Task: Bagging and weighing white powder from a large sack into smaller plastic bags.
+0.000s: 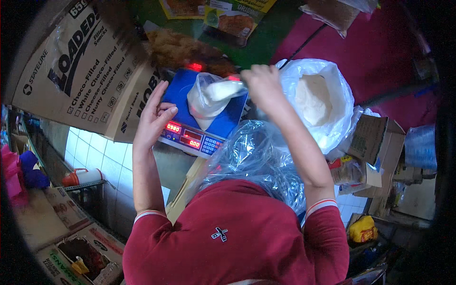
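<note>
An electronic scale (227, 128) with a blue platform and red lit digits stands in front of me. On its platform sits a clear plastic bag (202, 110) partly filled with white powder, its mouth spread. My right hand (263, 88) is closed around the handle of a scoop (227, 90), which is heaped with white powder and reaches over the bag's mouth. At the scale's left edge, my left hand (153, 114) has its fingers stretched out and holds nothing. To the right stands a large white plastic sack (338, 90), rolled open, with more white powder (312, 99) inside.
Clear plastic bags (254, 147) lie bunched between me and the sack. A big cardboard carton (71, 71) rises close on the left. Behind the scale are a brown bundle (185, 50) and yellow packets (235, 23). A small open box (370, 137) stands right of the sack.
</note>
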{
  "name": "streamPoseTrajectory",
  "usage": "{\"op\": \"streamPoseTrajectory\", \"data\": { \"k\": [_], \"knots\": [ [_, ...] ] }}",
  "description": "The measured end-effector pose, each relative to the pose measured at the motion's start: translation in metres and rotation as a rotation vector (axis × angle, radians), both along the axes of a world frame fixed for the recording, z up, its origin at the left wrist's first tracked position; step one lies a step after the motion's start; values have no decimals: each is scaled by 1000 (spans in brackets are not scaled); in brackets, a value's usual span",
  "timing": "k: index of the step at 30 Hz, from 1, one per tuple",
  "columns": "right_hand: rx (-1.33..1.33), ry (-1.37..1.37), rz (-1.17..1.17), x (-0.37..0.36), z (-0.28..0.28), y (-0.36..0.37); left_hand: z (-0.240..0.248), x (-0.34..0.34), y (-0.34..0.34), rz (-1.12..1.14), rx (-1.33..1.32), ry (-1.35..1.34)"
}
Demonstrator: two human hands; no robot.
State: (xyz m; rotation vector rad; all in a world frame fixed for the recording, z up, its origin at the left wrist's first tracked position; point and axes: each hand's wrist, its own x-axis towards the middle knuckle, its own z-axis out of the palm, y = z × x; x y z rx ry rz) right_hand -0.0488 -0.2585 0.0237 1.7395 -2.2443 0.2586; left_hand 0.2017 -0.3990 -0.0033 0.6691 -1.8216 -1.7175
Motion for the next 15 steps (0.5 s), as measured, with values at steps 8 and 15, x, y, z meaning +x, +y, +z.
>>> {"op": "streamPoseTrajectory", "data": {
  "k": [8, 15],
  "knots": [
    [-9, 408, 78, 28, 11, -22, -3, 11, 1, 20, 23, 60],
    [48, 120, -439, -56, 24, 98, 7, 11, -16, 12, -128, -1]
  ]
}}
